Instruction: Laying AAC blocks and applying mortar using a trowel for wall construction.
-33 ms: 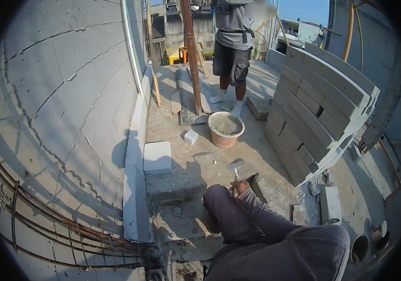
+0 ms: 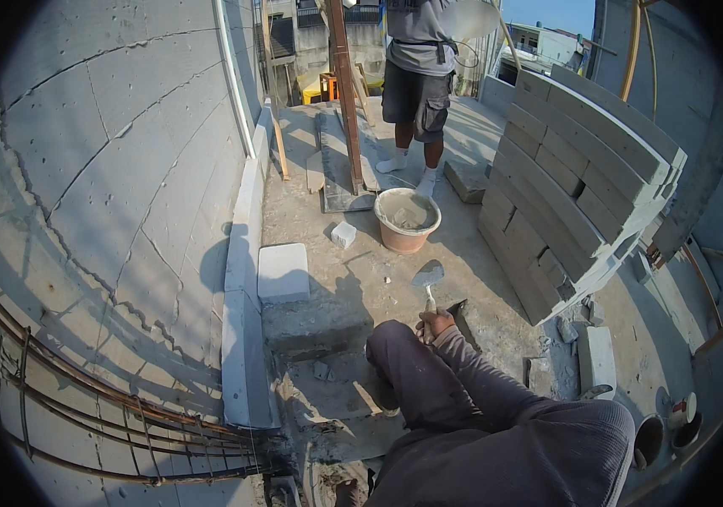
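While the right hand's fingers (image 2: pixel 439 324) grasp a trowel (image 2: pixel 429 274) by its handle, the blade points ahead of them; the left hand's state cannot be told. Farther beyond the fingers stand a bucket (image 2: pixel 405 240) and a co-worker (image 2: pixel 417 95).

Dark lettering (image 2: pixel 403 4) is borne on the chest of the grey shirt (image 2: pixel 419 40) worn by a co-worker (image 2: pixel 416 97); it is cut off by the upper edge, and no whole word can be read.
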Action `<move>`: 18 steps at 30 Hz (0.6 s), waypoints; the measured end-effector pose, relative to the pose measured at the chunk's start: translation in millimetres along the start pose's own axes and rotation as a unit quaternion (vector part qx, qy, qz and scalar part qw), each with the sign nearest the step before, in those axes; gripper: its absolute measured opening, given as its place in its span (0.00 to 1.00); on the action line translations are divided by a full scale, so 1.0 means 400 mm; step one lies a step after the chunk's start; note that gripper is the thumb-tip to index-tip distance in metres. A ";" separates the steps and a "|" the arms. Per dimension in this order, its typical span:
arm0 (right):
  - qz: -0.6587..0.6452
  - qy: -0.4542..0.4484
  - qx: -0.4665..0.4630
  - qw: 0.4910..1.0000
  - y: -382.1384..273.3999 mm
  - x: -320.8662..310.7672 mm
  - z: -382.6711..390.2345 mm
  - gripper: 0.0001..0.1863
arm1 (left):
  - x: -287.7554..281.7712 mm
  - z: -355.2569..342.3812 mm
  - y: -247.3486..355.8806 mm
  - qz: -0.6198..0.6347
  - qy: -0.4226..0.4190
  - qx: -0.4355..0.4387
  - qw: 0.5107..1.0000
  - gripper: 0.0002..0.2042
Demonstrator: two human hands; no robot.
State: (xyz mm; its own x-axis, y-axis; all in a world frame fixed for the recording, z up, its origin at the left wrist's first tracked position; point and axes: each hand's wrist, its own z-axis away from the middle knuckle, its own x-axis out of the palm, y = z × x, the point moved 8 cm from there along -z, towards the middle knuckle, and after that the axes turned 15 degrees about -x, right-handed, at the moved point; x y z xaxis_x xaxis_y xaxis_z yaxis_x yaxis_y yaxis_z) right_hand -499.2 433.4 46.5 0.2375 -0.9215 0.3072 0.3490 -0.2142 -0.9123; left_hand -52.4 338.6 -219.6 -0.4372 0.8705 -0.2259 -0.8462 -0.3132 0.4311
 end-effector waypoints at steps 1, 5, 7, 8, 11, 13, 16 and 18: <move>-0.004 0.033 0.002 0.999 -0.038 0.000 0.005 0.09 | -0.015 0.031 -0.088 0.009 0.001 -0.039 0.999 0.21; 0.212 0.013 -0.090 0.973 -0.206 -0.052 -0.099 0.11 | -0.016 0.031 -0.119 -0.042 0.019 -0.010 0.999 0.18; 0.300 -0.021 -0.080 0.950 -0.304 -0.002 -0.137 0.11 | -0.011 0.019 -0.089 -0.115 -0.009 -0.028 0.993 0.18; 0.305 -0.019 -0.059 0.950 -0.326 -0.012 -0.187 0.12 | -0.013 0.027 -0.070 -0.127 -0.016 -0.033 0.991 0.18; 0.293 -0.085 -0.056 0.951 -0.400 0.000 -0.366 0.15 | -0.037 0.028 -0.030 -0.057 -0.030 -0.118 0.991 0.19; 0.249 -0.037 0.017 0.968 -0.467 0.052 -0.468 0.16 | -0.067 -0.025 -0.083 0.033 -0.027 -0.137 0.990 0.21; 0.528 -0.215 -0.067 0.819 -0.598 0.069 -0.707 0.15 | -0.106 -0.085 -0.024 -0.052 -0.002 -0.129 0.990 0.19; 0.689 -0.260 -0.092 0.670 -0.645 0.057 -0.803 0.14 | -0.123 -0.105 0.094 -0.115 -0.016 -0.081 0.990 0.17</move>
State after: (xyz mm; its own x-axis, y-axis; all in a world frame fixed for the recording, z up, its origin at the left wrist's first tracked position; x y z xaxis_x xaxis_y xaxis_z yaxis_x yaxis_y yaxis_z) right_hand -875.0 363.5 202.0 0.5195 -0.0581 -0.8525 -0.6335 0.6433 -0.4299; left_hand -75.6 268.2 -229.0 -0.2196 0.9366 -0.2731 -0.9610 -0.1596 0.2257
